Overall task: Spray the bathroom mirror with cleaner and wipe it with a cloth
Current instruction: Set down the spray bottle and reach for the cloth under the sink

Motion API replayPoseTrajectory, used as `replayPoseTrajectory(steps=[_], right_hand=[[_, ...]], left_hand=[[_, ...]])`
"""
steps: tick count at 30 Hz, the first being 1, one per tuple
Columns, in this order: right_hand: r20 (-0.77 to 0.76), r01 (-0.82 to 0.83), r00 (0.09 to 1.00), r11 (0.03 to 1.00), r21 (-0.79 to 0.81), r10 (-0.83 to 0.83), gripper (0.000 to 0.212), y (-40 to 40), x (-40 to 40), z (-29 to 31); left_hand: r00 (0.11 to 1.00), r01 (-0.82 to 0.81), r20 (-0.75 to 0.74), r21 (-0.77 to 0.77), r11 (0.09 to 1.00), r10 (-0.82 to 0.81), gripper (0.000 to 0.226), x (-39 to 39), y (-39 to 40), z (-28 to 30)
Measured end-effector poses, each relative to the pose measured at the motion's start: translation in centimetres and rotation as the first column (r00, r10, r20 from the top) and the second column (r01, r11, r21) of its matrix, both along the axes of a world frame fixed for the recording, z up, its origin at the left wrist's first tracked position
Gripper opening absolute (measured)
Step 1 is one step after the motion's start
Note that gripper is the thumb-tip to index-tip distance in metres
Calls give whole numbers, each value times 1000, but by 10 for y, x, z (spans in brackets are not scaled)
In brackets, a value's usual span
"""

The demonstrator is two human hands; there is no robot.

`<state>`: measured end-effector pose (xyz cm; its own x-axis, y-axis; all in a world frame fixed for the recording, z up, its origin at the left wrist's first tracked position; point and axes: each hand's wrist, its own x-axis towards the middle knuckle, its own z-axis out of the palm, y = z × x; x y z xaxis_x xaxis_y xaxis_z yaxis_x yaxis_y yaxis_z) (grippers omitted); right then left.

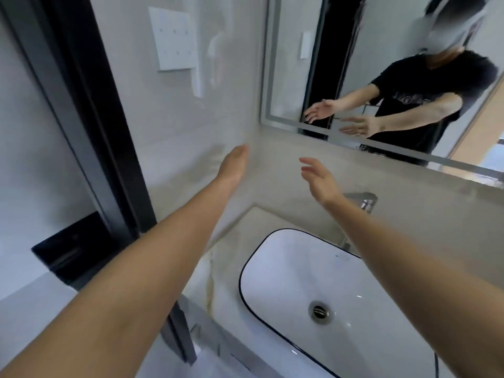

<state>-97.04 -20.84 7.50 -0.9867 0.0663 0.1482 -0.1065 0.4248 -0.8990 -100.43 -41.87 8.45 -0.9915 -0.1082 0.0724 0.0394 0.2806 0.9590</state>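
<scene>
Hands: left hand (234, 166) and right hand (320, 181) both outstretched, fingers straight, holding nothing.
Mirror: bathroom mirror (313, 64) on wall above sink (272, 257), beyond both hands.
Supplies: no cleaner or cloth visible.
Progress: judged 0 of 2 steps done; spraying and wiping remain.

Soft even daylight; glare on wall tiles (207, 64); wide-angle edge bending; slight blur.

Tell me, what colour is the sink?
The sink is white with a thin black rim, seen in the head view.
</scene>
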Motion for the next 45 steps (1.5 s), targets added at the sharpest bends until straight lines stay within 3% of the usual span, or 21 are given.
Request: replayPoseTrajectory(steps=[6, 15, 21, 29, 36, 45], right_hand=[[39, -194, 980, 981, -19, 195, 38, -51, 23, -25], [107, -408, 903, 909, -80, 415, 38, -115, 100, -72], [156, -444, 883, 896, -34, 443, 39, -143, 147, -102], [243, -454, 865, 891, 3, 439, 39, -175, 218, -172], [286, -492, 841, 869, 53, 459, 39, -197, 257, -264], [272, -497, 865, 794, 350, 422, 47, -196, 251, -491]], left_hand=[[982, -190, 24, 24, 982, 189, 55, 75, -49, -13], [944, -324, 85, 35, 945, 320, 53, 175, -95, -65], [930, -351, 138, 59, 934, 341, 27, 215, -113, -102], [930, -332, 145, -61, 941, 338, 48, 260, -134, -167], [896, -388, 196, -94, 917, 400, 47, 285, -151, -272], [883, -423, 142, -174, 889, 448, 39, 263, -153, -498]])
